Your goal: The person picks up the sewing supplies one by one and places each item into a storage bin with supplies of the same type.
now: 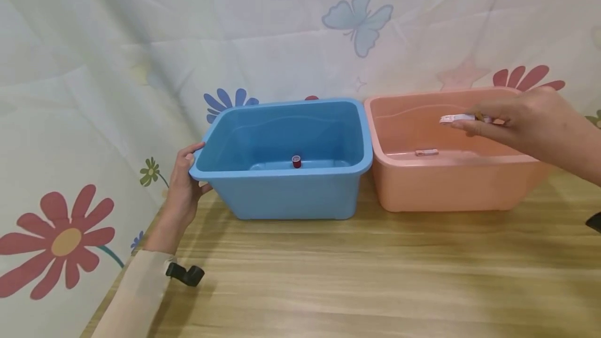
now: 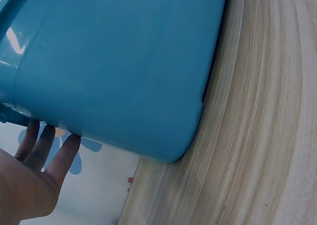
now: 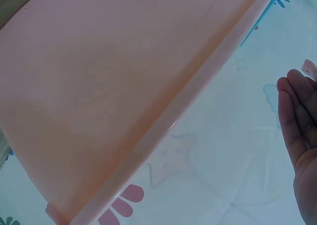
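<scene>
At the left end of the blue plastic bin (image 1: 281, 192), my left hand (image 1: 183, 186) holds the rim, with several fingers (image 2: 64, 158) touching the outer wall below it. Over the pink plastic bin (image 1: 451, 186), my right hand (image 1: 530, 119) pinches a slim white and pinkish nail clipper (image 1: 457, 118) between thumb and fingers. Only a tip of that clipper (image 3: 309, 69) shows in the right wrist view. A second small pinkish clipper-like piece (image 1: 426, 152) lies on the pink bin's floor. Inside the blue bin stands a small red cylinder (image 1: 296, 161) with a pale top.
Both bins stand side by side on a wood-grain table (image 1: 328, 280), nearly touching at their rims. Behind them hangs a pale cloth (image 1: 281, 30) printed with flowers and a butterfly. A black wrist camera mount (image 1: 185, 274) sits on the left forearm.
</scene>
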A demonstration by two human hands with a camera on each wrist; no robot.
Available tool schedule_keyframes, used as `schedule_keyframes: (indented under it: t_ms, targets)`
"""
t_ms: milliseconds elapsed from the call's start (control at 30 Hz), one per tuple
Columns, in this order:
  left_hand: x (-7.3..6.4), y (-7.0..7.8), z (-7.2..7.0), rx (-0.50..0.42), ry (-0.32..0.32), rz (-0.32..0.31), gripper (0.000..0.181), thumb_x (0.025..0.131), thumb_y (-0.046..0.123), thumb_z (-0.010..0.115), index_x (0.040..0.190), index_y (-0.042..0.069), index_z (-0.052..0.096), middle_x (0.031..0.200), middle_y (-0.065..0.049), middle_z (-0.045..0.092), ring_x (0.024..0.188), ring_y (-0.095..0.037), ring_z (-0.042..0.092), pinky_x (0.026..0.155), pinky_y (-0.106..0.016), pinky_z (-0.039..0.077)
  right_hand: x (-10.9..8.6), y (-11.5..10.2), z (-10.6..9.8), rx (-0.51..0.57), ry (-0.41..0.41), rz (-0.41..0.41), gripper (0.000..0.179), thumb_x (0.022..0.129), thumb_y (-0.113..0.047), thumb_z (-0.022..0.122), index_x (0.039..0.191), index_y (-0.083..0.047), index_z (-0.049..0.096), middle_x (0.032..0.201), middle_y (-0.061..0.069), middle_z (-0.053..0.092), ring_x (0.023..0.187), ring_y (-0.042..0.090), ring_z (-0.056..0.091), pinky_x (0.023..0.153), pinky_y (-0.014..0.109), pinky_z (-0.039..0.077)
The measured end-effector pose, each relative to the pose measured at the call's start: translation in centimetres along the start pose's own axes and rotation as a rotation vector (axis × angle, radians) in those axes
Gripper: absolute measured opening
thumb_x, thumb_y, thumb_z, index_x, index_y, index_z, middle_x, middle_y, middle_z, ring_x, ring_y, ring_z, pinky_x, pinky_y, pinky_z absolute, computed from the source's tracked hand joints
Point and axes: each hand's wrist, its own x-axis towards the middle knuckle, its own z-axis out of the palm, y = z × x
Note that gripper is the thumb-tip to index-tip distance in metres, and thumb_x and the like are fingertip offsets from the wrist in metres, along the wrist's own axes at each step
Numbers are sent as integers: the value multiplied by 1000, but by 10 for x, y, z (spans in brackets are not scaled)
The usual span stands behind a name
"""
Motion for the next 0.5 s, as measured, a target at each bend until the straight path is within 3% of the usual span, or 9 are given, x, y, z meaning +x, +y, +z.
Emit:
schedule_keyframes:
  t_ms: [100,200,367,500]
  targets:
    - [0,-1,0,-10,0,-1,47,102,52,44,144,30,49,132,-5,50,118,-24,54,83,-36,54,2,0,0,11,-11,16,55,101,-63,40,67,-23,59,62,-20,33,53,-10,12,45,16,15]
    - [1,-2,1,-15,-6,-1,47,102,51,44,144,30,48,132,-4,50,118,-24,53,83,-36,54,1,1,1,31,-34,33,53,100,-65,40,64,-27,51,64,-21,31,54,-11,14,46,15,16]
    - [2,-2,1,0,-13,0,47,102,51,44,144,30,48,131,-4,50,118,-24,53,85,-37,54,2,6,3,37,-46,29,54,101,-64,39,71,-25,62,62,-21,42,52,-12,18,45,15,17]
    - [3,-2,1,-3,-8,-3,47,102,51,43,144,30,48,132,-4,50,118,-23,53,84,-37,54,3,16,4,-2,-56,25,60,101,-63,38,88,-18,75,56,-17,56,44,-9,16,44,18,9]
